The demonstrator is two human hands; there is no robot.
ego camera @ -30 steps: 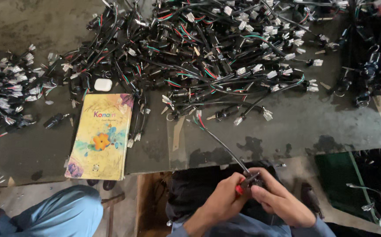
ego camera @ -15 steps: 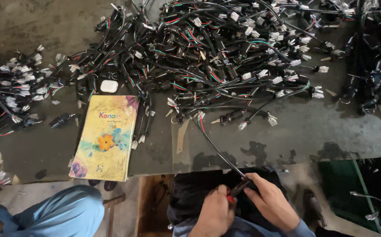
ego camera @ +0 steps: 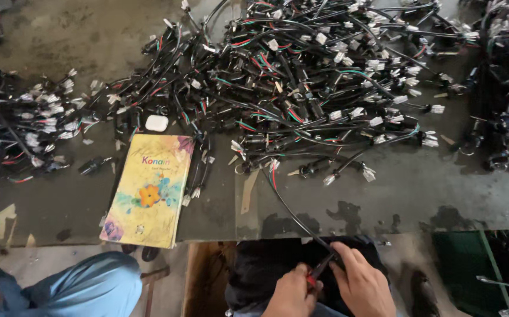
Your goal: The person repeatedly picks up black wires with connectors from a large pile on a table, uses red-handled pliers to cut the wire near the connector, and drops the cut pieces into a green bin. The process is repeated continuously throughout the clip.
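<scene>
Currently, a black cable (ego camera: pixel 292 214) is being gripped by the right hand (ego camera: pixel 363 285) while a red-handled tool (ego camera: pixel 319 271) is being clasped by the left hand (ego camera: pixel 292 290), lower centre; cable is best being kept taut.

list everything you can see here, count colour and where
wire harness pile: one big heap, black cables with red and green wires and white connectors, centre and right of table
smaller harness pile: one, black with white connectors, left of table
booklet: one, yellow with flower print, near table edge, left of centre
small case: one, white, rounded, just above the booklet
table: one, dark and stained
green crate: one, lower right, below table edge
another person's knee: one, light blue cloth, lower left
single cable: one, black, running from pile to hands
left hand: holds a red-handled tool
right hand: grips the cable end
</scene>
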